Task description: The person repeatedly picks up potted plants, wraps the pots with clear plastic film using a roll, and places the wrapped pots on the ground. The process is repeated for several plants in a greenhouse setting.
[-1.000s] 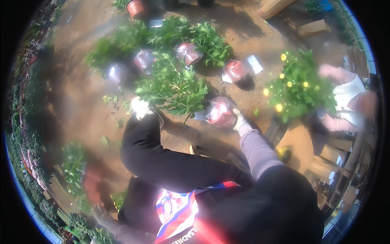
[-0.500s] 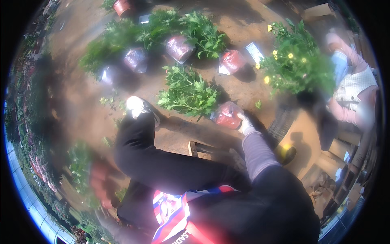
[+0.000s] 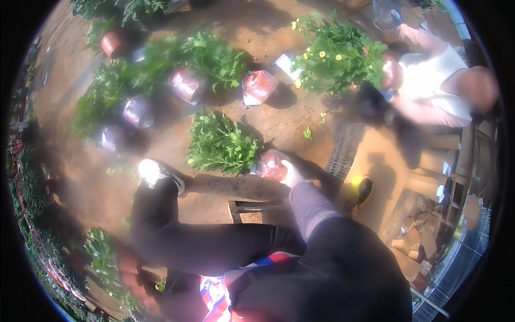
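The plant (image 3: 222, 146) has come away from the row of wrapped pots (image 3: 189, 85); its leaves touched that row a second ago, and now there is bare dirt (image 3: 166, 140) between them. It is also well apart from the white shoe (image 3: 153, 172), where before it was right beside it. The other person (image 3: 424, 80) now shows a red pot (image 3: 390, 71) near their chest, under yellow flowers (image 3: 322, 54). The ground is brown and sunny, with dark shadows. A white card (image 3: 288, 67) and a few loose leaves (image 3: 307, 132) lie on it. Brown boxes (image 3: 418, 241) pile up on the right. The plant is in front of the person, leaning left, bushy and bright green. Its pot (image 3: 272, 165) is red in shiny clear wrap. The right hand (image 3: 292, 175) has its fingers pressed on the pot's side. I cannot tell how the left hand's fingers are.
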